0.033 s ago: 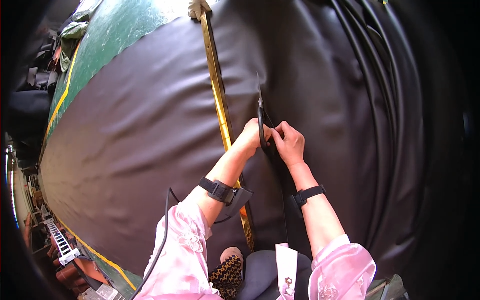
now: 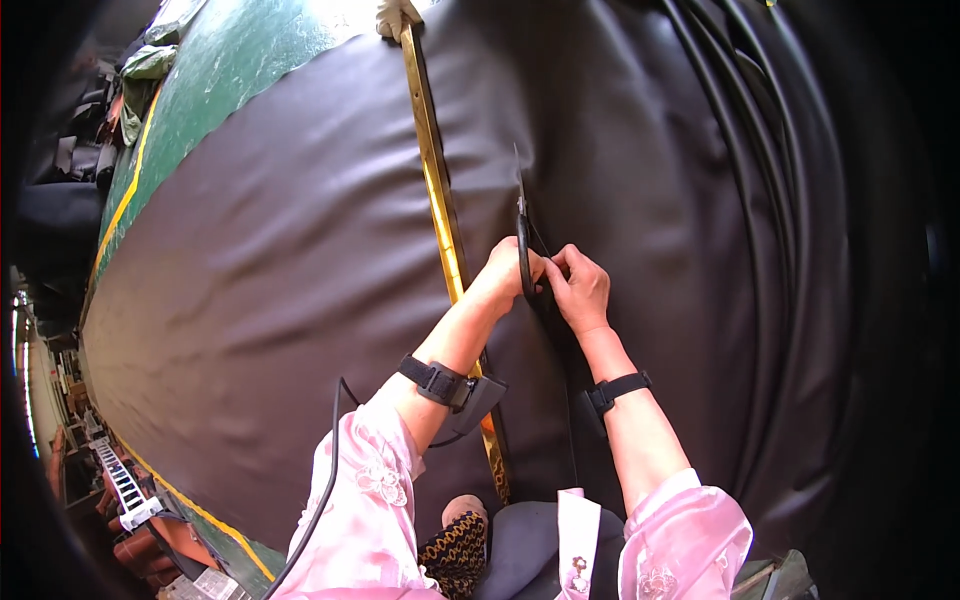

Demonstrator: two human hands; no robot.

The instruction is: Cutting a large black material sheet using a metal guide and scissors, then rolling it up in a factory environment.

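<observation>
A pair of scissors with black handles sits in my left hand, its blades pointing away from me along a slit in a wide dark brown leather-like sheet. My left fingers are closed around the handles and partly hidden behind them. Just right of the scissors, my right hand pinches the sheet's cut edge between thumb and fingers. The slit runs back toward me between my forearms. To the left of my left hand, a long gold metal straightedge lies lengthwise on the sheet, passing under my left forearm.
Another person's hand, pale and perhaps gloved, rests at the straightedge's far end. Thick folds of the sheet run along the right. Green floor with a yellow line shows at left. A black cable hangs along my left sleeve.
</observation>
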